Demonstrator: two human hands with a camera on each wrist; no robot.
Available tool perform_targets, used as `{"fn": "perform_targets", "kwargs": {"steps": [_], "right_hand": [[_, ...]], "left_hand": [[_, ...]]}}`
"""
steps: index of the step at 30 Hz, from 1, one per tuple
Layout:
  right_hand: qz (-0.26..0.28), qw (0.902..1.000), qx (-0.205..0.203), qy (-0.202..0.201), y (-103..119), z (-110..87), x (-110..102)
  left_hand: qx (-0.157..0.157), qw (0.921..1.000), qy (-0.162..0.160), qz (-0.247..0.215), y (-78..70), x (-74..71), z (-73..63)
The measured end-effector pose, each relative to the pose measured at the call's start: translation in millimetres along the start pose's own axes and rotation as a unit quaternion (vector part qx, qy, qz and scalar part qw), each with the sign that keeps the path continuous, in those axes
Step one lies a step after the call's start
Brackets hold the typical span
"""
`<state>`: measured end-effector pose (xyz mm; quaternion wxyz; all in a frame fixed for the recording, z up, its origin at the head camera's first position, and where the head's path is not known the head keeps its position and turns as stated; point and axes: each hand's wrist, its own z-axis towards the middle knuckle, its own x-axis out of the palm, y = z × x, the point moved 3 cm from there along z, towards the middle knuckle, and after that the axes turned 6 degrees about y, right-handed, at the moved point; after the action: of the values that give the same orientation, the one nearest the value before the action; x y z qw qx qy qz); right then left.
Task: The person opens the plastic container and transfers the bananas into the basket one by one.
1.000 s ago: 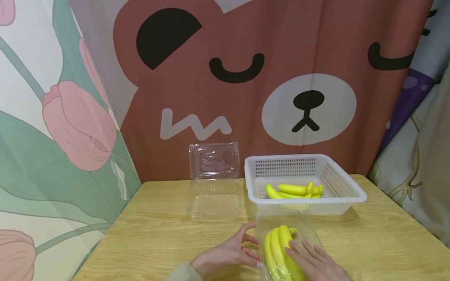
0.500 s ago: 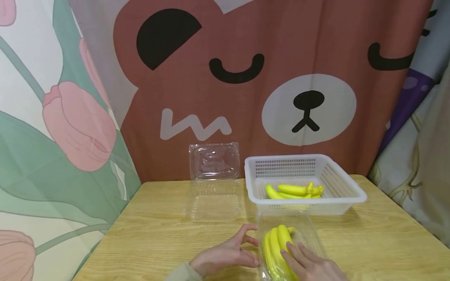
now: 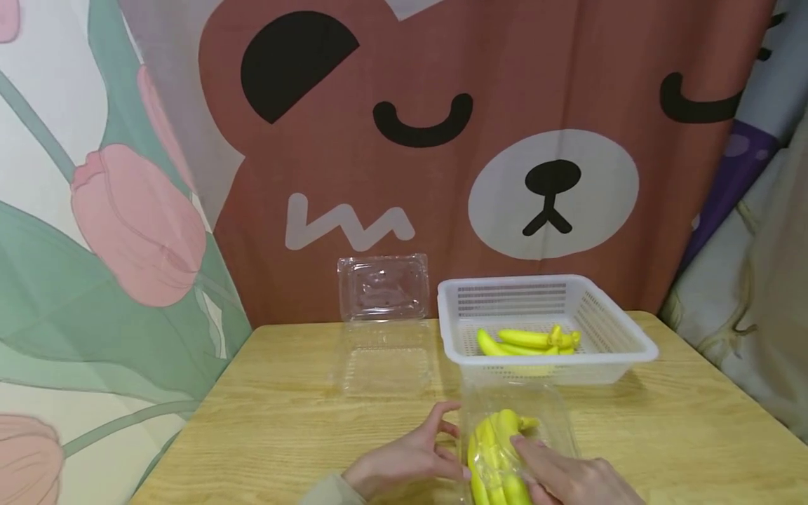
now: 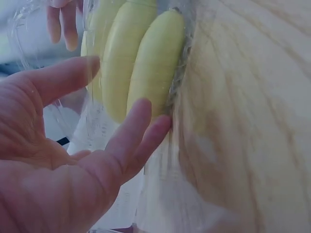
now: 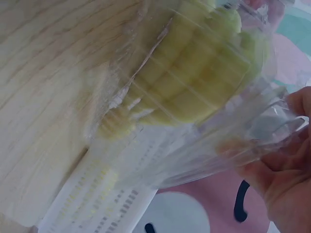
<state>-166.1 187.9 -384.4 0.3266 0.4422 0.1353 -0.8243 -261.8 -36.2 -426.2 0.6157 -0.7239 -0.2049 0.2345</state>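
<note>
A bunch of yellow bananas [image 3: 495,456] lies in a clear plastic clamshell box [image 3: 555,414] near the front of the table. At the box's left side is my left hand [image 3: 404,452]. In the left wrist view its fairly straight fingers [image 4: 129,131] and thumb touch the clear wall beside the bananas [image 4: 155,63]. My right hand [image 3: 577,480] is over the box's right side. The right wrist view shows this right hand [image 5: 286,179] pinching the edge of the clear lid [image 5: 218,145], which is tilted beside the bananas.
A second clear box [image 3: 385,365] stands with its lid up at the back of the wooden table [image 3: 271,435]. Right of it, a white plastic basket [image 3: 549,361] holds more bananas [image 3: 530,340]. A bear-print curtain [image 3: 353,168] hangs behind the table.
The right hand has gone from lying spread on top of the bananas to pinching the lid. The bananas have shifted slightly in the box. The left hand stays at the left side.
</note>
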Motion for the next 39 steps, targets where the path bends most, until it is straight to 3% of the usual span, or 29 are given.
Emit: {"fn": "perform_targets", "kwargs": {"steps": [4,6,9,13,16,24,28,32,34,39], "right_hand": [[0.000,0.9994,-0.008,-0.034,0.7,-0.6,-8.7],[-0.007,0.9991,0.007,-0.040,1.1,-1.6,-13.5],[-0.023,0.9965,0.072,-0.038,3.6,-4.2,-21.4],[-0.036,0.9843,0.169,-0.035,7.2,-9.5,-31.1],[-0.042,0.9766,0.204,-0.054,6.0,-13.9,-37.0],[0.059,0.9528,0.292,-0.058,-19.2,-29.0,-45.2],[0.074,0.9498,0.286,-0.104,-33.1,-38.9,-52.2],[0.054,0.9633,0.233,-0.121,-51.8,-41.3,-67.0],[0.039,0.9654,0.225,-0.125,-62.3,-43.4,-74.4],[0.004,0.9569,0.254,-0.141,-79.0,-55.1,-85.4]], "left_hand": [[0.010,0.9999,-0.008,-0.004,-0.1,0.8,-1.0],[0.014,0.9998,-0.011,-0.007,-0.2,1.1,-0.9],[0.015,0.9997,-0.013,-0.011,-0.4,1.1,-0.9],[0.018,0.9997,-0.018,-0.004,-2.4,1.6,-0.8],[0.018,0.9997,-0.018,0.005,-4.5,1.8,-1.0],[-0.004,0.9999,-0.007,0.008,-6.2,1.8,-2.5],[-0.008,1.0000,-0.003,0.004,-5.7,2.2,-2.7],[-0.012,0.9999,-0.004,0.005,-5.5,2.9,-3.5],[-0.015,0.9998,-0.008,0.012,-5.2,3.3,-4.1],[-0.017,0.9996,-0.012,0.017,-4.3,4.5,-4.7]]}}
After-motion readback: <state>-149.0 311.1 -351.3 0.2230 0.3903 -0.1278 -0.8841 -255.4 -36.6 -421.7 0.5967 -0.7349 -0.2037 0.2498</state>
